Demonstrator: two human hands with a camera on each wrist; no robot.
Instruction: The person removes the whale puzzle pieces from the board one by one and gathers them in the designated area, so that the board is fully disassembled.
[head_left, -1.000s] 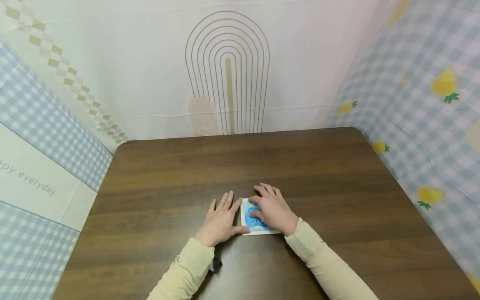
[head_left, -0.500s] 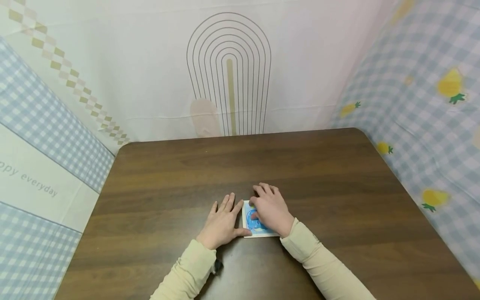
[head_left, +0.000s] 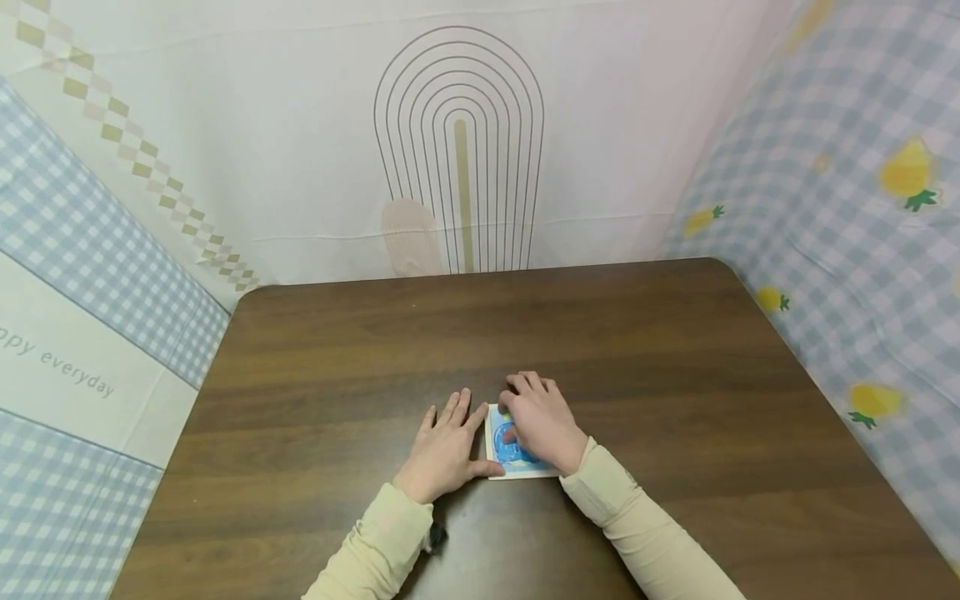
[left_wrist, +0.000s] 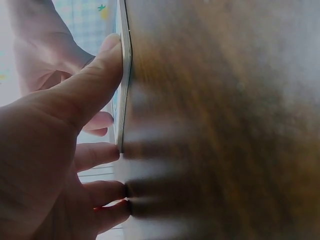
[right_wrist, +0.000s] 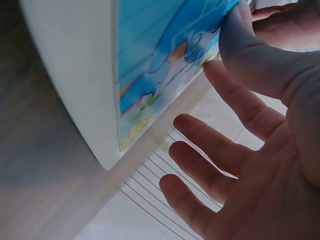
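- Two hands at the picture board point(head_left: 519, 459), which lies flat on the table point(head_left: 337, 358).
- Left hand point(head_left: 444, 450): fingers straight and spread, gripping nothing; thumb on the board's near-left corner, forefinger at its far-left corner.
- Right hand point(head_left: 546, 423): over the board's right part; thumb on its picture side, forefinger at its far edge. Tips apart, nothing seen between them.
- Last second: right slid slightly left over the board, covering more of its near-right corner. Left and board about unmoved.
- My read: same step in hand, left bracing, right working the board's face.
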